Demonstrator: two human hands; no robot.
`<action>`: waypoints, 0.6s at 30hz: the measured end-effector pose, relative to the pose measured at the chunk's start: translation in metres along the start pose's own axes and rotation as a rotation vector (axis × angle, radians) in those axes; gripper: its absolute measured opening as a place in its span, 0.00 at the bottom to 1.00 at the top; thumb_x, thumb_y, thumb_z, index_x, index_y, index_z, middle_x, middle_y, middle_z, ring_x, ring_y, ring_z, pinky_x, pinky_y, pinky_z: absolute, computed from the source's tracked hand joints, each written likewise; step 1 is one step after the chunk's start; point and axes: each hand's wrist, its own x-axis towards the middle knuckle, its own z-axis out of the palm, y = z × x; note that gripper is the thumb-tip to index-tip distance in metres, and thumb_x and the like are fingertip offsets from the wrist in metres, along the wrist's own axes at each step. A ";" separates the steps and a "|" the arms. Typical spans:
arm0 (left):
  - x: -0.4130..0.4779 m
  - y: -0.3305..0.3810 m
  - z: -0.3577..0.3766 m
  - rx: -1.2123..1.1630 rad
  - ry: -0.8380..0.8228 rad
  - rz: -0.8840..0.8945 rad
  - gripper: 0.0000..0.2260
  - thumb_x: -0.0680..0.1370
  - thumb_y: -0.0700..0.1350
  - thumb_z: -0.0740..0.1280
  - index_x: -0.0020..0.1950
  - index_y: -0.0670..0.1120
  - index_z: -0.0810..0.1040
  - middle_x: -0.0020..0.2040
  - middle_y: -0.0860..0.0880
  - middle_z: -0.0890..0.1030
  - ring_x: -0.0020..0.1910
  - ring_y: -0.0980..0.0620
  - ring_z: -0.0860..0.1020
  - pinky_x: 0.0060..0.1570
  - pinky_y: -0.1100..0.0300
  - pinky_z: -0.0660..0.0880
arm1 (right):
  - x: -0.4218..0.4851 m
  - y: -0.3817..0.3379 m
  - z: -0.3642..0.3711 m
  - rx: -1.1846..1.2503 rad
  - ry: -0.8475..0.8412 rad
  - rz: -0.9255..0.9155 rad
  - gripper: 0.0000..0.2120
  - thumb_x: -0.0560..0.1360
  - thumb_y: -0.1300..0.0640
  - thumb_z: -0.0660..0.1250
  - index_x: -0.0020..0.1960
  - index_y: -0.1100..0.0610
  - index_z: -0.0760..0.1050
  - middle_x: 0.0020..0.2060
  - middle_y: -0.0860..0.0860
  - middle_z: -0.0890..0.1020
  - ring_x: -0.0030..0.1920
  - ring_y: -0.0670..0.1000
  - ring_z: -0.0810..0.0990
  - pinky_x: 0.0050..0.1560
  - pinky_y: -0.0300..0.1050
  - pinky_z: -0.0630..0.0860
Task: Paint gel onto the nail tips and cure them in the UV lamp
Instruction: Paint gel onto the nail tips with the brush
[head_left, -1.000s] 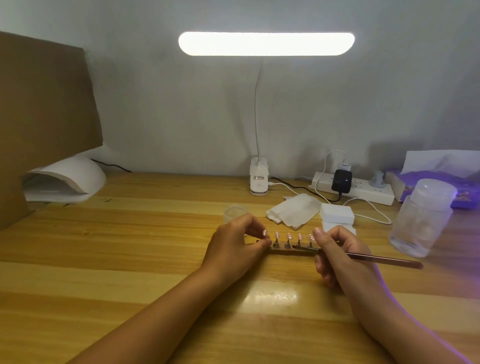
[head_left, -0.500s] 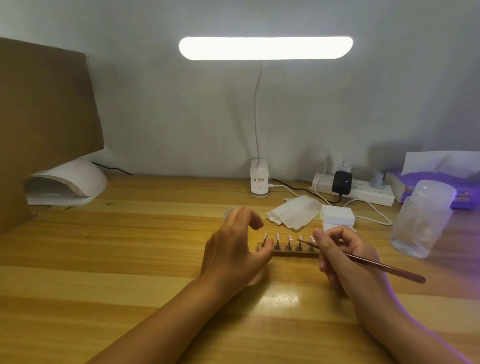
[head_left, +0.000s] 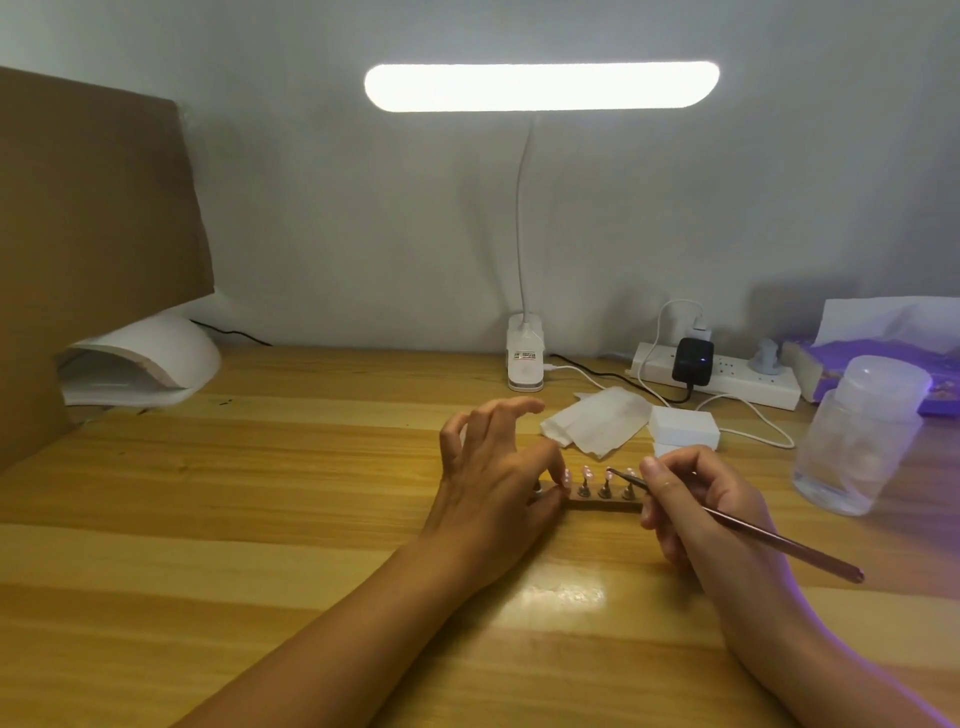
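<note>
Far left: cardboard sheet (head_left: 93, 234) standing before the white UV lamp (head_left: 150, 358) on the wooden table (head_left: 260, 493). Centre: left hand (head_left: 493, 488) released, fingers lifted and spread, thumb at the left end of the dark holder bar (head_left: 605, 503), on which the nail tips (head_left: 587, 472) stand on pegs in a row. Behind: lit desk lamp (head_left: 540, 85) and a folded tissue (head_left: 597, 421). Right hand (head_left: 711, 514) grasps the gel brush (head_left: 753, 530), its tip over the right-hand nail tips. Far right: clear bottle (head_left: 862, 436), well apart.
</note>
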 end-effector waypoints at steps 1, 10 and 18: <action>0.000 0.001 -0.001 0.003 0.004 0.005 0.06 0.77 0.54 0.68 0.52 0.56 0.79 0.74 0.50 0.64 0.75 0.49 0.57 0.68 0.51 0.49 | 0.000 0.000 0.000 -0.006 0.006 -0.011 0.12 0.72 0.47 0.65 0.45 0.55 0.76 0.31 0.53 0.81 0.24 0.46 0.73 0.23 0.34 0.70; -0.013 0.018 -0.007 -0.070 -0.019 0.096 0.07 0.72 0.57 0.68 0.44 0.56 0.79 0.55 0.56 0.74 0.57 0.56 0.67 0.51 0.56 0.58 | -0.006 -0.005 -0.005 -0.077 0.020 -0.142 0.02 0.76 0.56 0.67 0.47 0.52 0.79 0.36 0.50 0.82 0.28 0.43 0.76 0.27 0.34 0.72; -0.014 0.015 -0.007 -0.342 -0.187 0.107 0.04 0.76 0.49 0.69 0.48 0.55 0.75 0.46 0.59 0.78 0.39 0.62 0.68 0.41 0.65 0.66 | -0.004 -0.004 -0.006 0.067 -0.015 0.054 0.13 0.75 0.52 0.67 0.43 0.61 0.69 0.25 0.53 0.77 0.22 0.46 0.71 0.21 0.35 0.66</action>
